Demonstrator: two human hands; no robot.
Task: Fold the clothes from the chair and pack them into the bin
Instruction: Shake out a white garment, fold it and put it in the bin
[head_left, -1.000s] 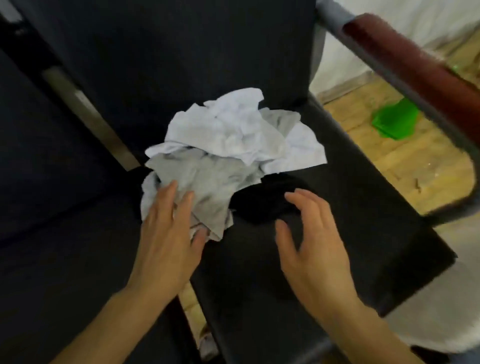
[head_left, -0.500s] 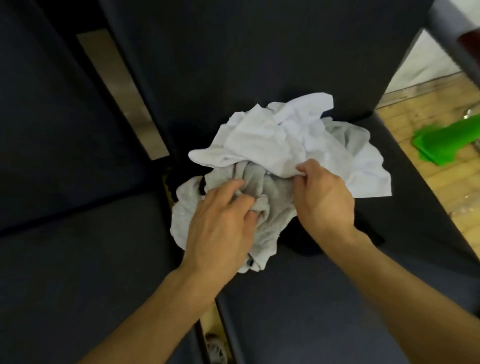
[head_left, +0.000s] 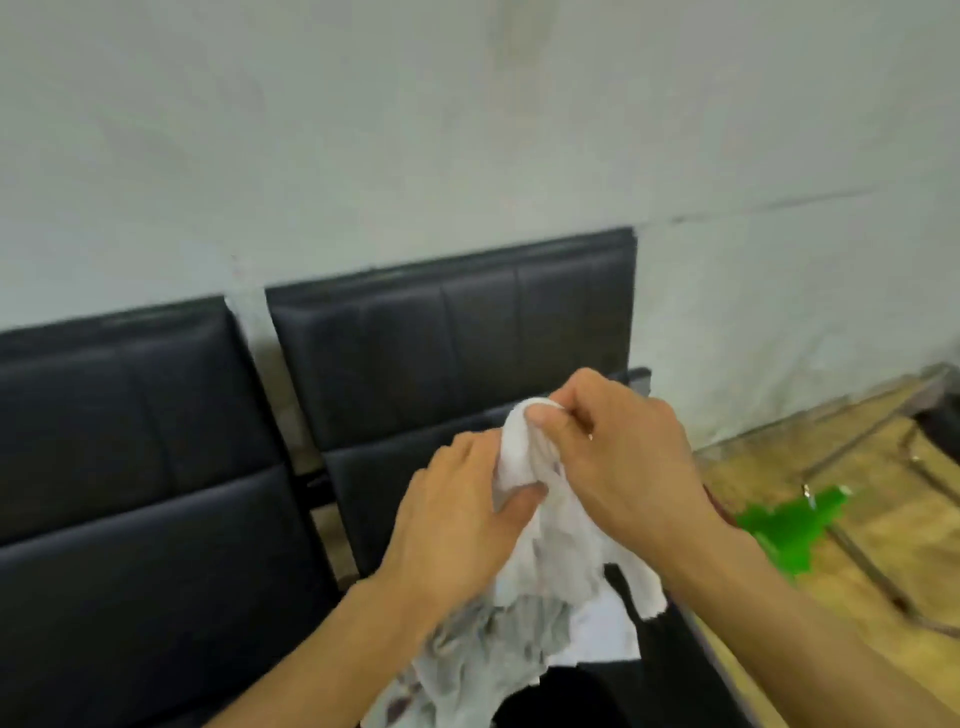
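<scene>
The white garment (head_left: 540, 582) (lower folds) runs off the bottom edge, blurred.

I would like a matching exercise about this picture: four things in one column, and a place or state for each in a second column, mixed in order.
Things:
1. white garment
2. grey garment
3. green object
4. left hand

Places or states:
A. lies on the wooden floor at the right
B. hangs low, under the white cloth, in front of the chair seat
C. pinched at its top by the right hand
D. grips the white cloth from the side, thumb on the cloth

Pairs: 1-C, 2-B, 3-A, 4-D
</scene>
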